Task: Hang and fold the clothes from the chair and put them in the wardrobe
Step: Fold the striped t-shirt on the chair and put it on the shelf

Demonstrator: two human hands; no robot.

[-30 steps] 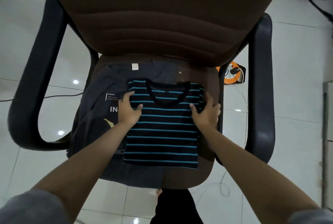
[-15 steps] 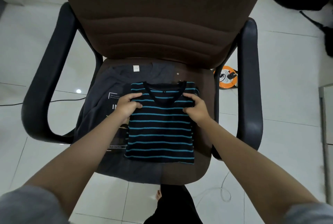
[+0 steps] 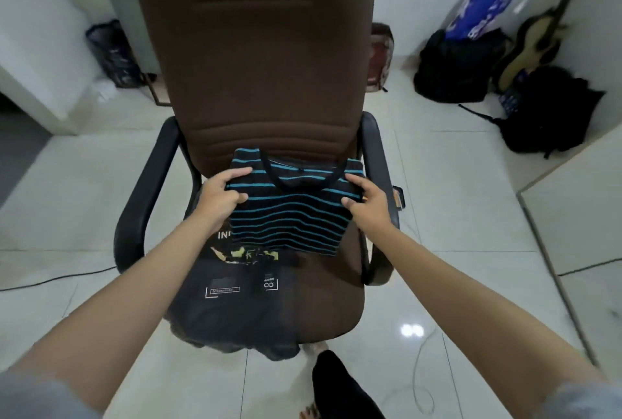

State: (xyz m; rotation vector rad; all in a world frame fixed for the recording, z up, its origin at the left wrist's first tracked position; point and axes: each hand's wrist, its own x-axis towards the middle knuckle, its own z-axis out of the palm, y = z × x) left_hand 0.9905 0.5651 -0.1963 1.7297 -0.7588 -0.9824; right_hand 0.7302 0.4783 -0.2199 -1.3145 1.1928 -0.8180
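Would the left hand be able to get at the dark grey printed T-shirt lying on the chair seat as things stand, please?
Probably not at once: the left hand grips the folded striped shirt, as does the right hand. The grey T-shirt lies uncovered just below.

Striped t-shirt [image 3: 289, 216]: soft knit cloth, matt. Office chair [image 3: 255, 58]: brown woven fabric, matt, w/ smooth black plastic armrests [image 3: 148, 189]. Floor tiles [image 3: 471, 216] glossy white; grey t-shirt [image 3: 242, 311] matt cloth w/ print.
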